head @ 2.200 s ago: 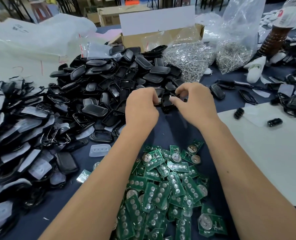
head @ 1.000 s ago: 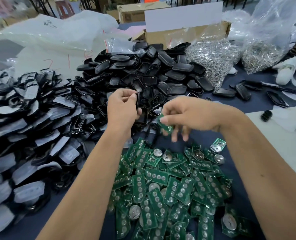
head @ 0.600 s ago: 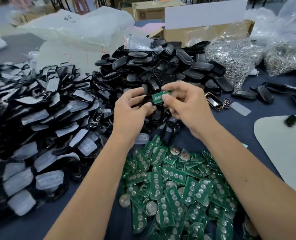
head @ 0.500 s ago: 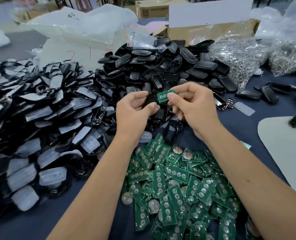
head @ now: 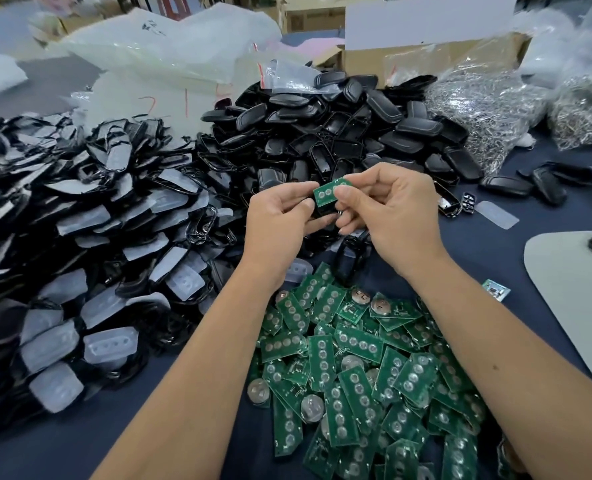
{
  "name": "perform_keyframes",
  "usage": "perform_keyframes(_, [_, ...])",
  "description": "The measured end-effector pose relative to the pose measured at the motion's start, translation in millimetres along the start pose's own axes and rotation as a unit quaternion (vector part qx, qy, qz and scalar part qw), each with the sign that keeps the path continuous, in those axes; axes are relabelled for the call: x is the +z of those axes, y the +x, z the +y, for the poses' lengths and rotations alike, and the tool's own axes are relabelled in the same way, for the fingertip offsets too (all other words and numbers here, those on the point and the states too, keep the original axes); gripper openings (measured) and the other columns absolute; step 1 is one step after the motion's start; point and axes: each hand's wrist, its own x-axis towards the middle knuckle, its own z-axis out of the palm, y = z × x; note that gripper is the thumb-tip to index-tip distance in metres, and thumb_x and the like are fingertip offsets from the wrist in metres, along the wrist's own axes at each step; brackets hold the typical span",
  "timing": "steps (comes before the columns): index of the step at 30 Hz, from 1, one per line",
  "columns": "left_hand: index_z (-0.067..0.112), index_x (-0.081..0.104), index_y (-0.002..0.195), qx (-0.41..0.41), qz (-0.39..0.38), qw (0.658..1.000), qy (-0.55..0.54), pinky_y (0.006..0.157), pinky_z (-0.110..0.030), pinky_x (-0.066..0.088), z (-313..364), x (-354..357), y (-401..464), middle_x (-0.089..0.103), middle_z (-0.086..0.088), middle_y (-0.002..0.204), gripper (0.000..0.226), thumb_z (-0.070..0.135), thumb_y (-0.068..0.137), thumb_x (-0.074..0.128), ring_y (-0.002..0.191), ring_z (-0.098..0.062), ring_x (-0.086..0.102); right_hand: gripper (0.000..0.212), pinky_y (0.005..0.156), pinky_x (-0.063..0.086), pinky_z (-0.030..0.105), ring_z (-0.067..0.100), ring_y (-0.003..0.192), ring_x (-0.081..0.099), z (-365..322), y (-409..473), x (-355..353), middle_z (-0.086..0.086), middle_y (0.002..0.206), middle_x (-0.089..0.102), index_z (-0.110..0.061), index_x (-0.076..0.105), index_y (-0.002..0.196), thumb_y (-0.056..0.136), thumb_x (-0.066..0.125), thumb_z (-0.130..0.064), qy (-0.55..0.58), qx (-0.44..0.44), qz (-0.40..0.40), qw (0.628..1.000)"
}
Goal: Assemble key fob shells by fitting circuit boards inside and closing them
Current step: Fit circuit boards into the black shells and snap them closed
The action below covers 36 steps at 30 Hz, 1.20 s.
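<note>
- The right hand [head: 395, 209] pinches a green circuit board [head: 327, 194] above the bench's middle.
- The left hand [head: 277, 216] curls round what appears to be a black shell [head: 325, 212], mostly hidden beneath the board.
- A heap of boards [head: 357, 368] lies at the near edge; black shells [head: 339, 133] are piled toward the far edge.

Bare forearms, bare hands

The left hand [head: 275, 221] and right hand [head: 396, 216] wear no gloves, rings or watch; fingers [head: 364, 177] have short nails; no sleeves show.
</note>
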Motion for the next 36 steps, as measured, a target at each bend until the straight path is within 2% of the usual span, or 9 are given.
perform_keyframes(2, [0.008, 0.073, 0.102, -0.004, 0.003, 1.0, 0.002, 0.077, -0.028, 0.062, -0.2, -0.5, 0.0, 0.079, 0.001, 0.083, 0.028, -0.01, 0.1, 0.051, 0.083, -0.017, 0.078, 0.005, 0.052, 0.059, 0.03, 0.025, 0.055, 0.071, 0.9, -0.3, 1.2, 0.012, 0.07, 0.074, -0.003, 0.072, 0.094, 0.092, 0.077, -0.002, -0.019, 0.004, -0.008, 1.0])
perform_keyframes(5, [0.005, 0.073, 0.101, -0.012, 0.005, 1.0, -0.008, 0.075, -0.028, 0.063, 1.2, -1.6, -0.4, 0.078, -0.005, 0.085, 0.029, -0.011, 0.101, 0.049, 0.081, -0.022, 0.078, 0.005, 0.052, 0.059, 0.032, 0.026, 0.054, 0.071, 1.7, -0.5, 2.4, 0.011, 0.069, 0.073, -0.002, 0.072, 0.093, 0.093, 0.076, -0.001, -0.054, 0.008, -0.007, 0.998])
perform_keyframes(12, [-0.002, 0.074, 0.105, -0.016, 0.004, 1.0, -0.009, 0.074, -0.03, 0.063, 0.6, -0.9, 0.3, 0.077, -0.008, 0.089, 0.028, -0.011, 0.101, 0.047, 0.077, -0.02, 0.077, 0.004, 0.047, 0.057, 0.03, 0.022, 0.051, 0.069, 0.6, -2.1, 3.4, 0.006, 0.069, 0.073, -0.005, 0.073, 0.092, 0.093, 0.077, -0.006, -0.118, 0.009, 0.016, 0.993])
perform_keyframes(17, [-0.004, 0.074, 0.107, -0.003, 0.005, 1.0, 0.008, 0.076, -0.034, 0.065, -1.2, -0.8, -0.3, 0.073, 0.005, 0.075, 0.027, -0.011, 0.101, 0.049, 0.068, -0.013, 0.073, 0.004, 0.044, 0.054, 0.028, 0.016, 0.048, 0.067, 0.6, -2.6, 4.7, 0.001, 0.071, 0.074, -0.011, 0.074, 0.09, 0.092, 0.078, -0.011, -0.172, -0.005, 0.037, 0.984])
perform_keyframes(21, [-0.004, 0.075, 0.105, -0.004, 0.015, 1.0, 0.002, 0.073, -0.032, 0.064, -0.4, 0.5, -1.2, 0.074, -0.011, 0.09, 0.028, -0.012, 0.101, 0.048, 0.073, -0.018, 0.076, 0.006, 0.047, 0.056, 0.031, 0.015, 0.049, 0.068, 1.1, -0.6, 2.9, -0.001, 0.072, 0.074, -0.016, 0.074, 0.089, 0.091, 0.08, -0.014, -0.199, 0.003, 0.036, 0.979])
perform_keyframes(24, [0.002, 0.076, 0.101, -0.006, 0.016, 1.0, 0.003, 0.073, -0.03, 0.064, -1.1, 0.4, -1.2, 0.074, -0.011, 0.092, 0.03, -0.011, 0.101, 0.049, 0.076, -0.021, 0.077, 0.006, 0.046, 0.054, 0.03, 0.014, 0.047, 0.068, 1.6, -0.5, 3.6, 0.001, 0.072, 0.074, -0.015, 0.074, 0.089, 0.09, 0.08, -0.016, -0.205, 0.014, 0.039, 0.978])
perform_keyframes(27, [-0.001, 0.074, 0.107, -0.001, 0.015, 1.0, 0.015, 0.076, -0.034, 0.064, -4.3, 1.1, 0.3, 0.073, -0.018, 0.095, 0.026, -0.009, 0.101, 0.05, 0.077, -0.021, 0.077, 0.008, 0.047, 0.053, 0.029, 0.013, 0.045, 0.067, 1.5, -1.5, 5.3, -0.002, 0.07, 0.073, -0.017, 0.073, 0.088, 0.09, 0.08, -0.017, -0.219, 0.017, 0.057, 0.974])
perform_keyframes(31, [0.001, 0.076, 0.108, 0.013, 0.018, 0.999, 0.026, 0.079, -0.04, 0.065, -8.9, 0.7, 2.2, 0.069, -0.005, 0.08, 0.024, -0.007, 0.1, 0.055, 0.072, -0.016, 0.075, 0.008, 0.049, 0.053, 0.029, 0.012, 0.044, 0.066, 0.2, -3.4, 7.4, -0.004, 0.066, 0.073, -0.016, 0.072, 0.088, 0.091, 0.08, -0.017, -0.219, 0.019, 0.07, 0.973])
perform_keyframes(36, [0.008, 0.077, 0.103, 0.031, 0.027, 0.998, 0.043, 0.075, -0.036, 0.065, -12.0, -0.9, 2.0, 0.078, -0.014, 0.097, 0.015, -0.002, 0.093, 0.07, 0.084, -0.023, 0.078, 0.016, 0.044, 0.055, 0.033, 0.017, 0.044, 0.067, -3.2, -3.5, 5.8, 0.002, 0.064, 0.072, -0.012, 0.067, 0.093, 0.089, 0.082, -0.016, -0.207, 0.034, 0.036, 0.977])
